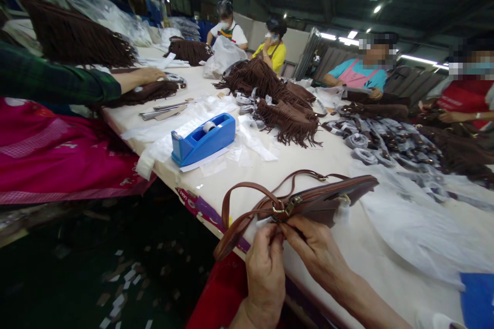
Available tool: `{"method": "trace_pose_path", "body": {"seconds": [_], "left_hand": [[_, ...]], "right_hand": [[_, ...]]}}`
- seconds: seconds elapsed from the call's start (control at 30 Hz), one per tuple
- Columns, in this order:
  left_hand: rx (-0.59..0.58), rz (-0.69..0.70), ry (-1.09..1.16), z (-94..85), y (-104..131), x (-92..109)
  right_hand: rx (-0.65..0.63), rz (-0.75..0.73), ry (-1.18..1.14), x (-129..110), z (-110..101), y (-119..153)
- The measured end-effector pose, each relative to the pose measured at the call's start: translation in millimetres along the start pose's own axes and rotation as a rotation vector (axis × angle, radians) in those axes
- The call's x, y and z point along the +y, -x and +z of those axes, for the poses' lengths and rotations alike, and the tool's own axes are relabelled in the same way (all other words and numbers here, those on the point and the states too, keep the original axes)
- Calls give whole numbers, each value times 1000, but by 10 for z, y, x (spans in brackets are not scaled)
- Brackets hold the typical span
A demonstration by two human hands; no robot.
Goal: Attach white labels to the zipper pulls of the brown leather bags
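Observation:
A brown leather handbag lies at the table's near edge, its zipper side facing up and its strap looping off to the left. Both my hands meet at the bag's end, just below a gold metal clasp. My left hand is closed, thumb and fingers pinched on a small part there. Close beside it, my right hand pinches at the same spot. The fingertips hide what exactly is between them. A bit of white wrapping shows beside the fingers.
A blue tape dispenser stands ahead on the white table. Brown fringed bags and wrapped straps are heaped beyond. A co-worker's sleeved arm reaches in from the left. Several people work across the table. Paper scraps litter the floor.

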State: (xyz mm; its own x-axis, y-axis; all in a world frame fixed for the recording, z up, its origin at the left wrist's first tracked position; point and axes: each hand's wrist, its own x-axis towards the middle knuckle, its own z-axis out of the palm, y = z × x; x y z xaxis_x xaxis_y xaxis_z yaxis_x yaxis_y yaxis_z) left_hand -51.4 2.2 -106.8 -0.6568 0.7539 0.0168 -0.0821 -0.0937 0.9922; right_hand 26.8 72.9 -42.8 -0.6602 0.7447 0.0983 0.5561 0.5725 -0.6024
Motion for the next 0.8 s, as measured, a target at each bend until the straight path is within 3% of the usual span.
{"method": "trace_pose_path", "body": {"seconds": [0.13,0.43,0.57,0.67,0.8], "left_hand": [[-24,-119,62,-4,-62,128],[-200,-388,225,-87,-247,450],[-184,-431,209,-98,-250,486],[-136,-418,213,-67,-229,474],[-81,-400,229,-23,-212,451]], "right_hand": [[-39,7,-24,-21,-41,-22],[-184,37,-127,-26,-157,-134],[-237,17,-41,-61,-260,-107],[-171,-34,80,-95,-275,-33],[47,-212,298,-77,-175,85]]}}
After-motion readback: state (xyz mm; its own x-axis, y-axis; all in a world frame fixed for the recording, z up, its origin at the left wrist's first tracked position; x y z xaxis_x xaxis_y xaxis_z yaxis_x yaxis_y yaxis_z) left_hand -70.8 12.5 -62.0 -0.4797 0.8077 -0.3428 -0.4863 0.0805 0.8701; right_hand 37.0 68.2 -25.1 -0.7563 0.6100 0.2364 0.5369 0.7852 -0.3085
